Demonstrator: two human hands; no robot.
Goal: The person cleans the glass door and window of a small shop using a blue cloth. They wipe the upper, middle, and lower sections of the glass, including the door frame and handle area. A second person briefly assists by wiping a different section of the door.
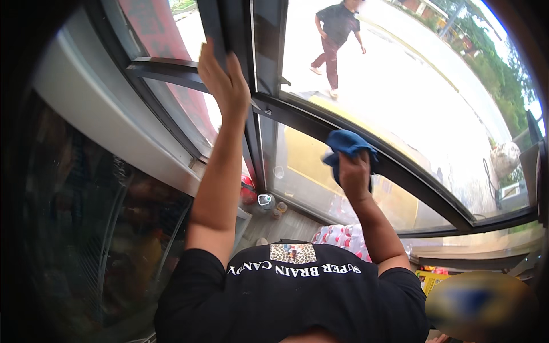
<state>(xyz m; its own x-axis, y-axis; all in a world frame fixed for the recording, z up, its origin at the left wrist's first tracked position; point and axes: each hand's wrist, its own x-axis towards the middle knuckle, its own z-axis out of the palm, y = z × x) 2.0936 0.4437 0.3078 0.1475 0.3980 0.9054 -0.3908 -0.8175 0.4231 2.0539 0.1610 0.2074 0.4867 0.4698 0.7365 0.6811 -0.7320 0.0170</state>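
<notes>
My left hand [225,83] is raised against the dark upright post of the window frame [223,25], its fingers apart and nothing in it. To the right, my right hand [355,176] grips a bunched blue cloth [349,143], which lies over the dark horizontal bar of the window frame [300,118]. Above that bar is a large glass pane [386,94], and a lower glass pane [300,158] sits below it. Part of the cloth is hidden behind my fingers.
Outside the glass a person [336,34] walks on bright pavement. On the floor by the frame's corner stand a large clear plastic bottle [266,201] and a red object [247,191]. Wrapped packs [341,236] lie below my right arm. A glass-fronted cabinet [107,223] is at left.
</notes>
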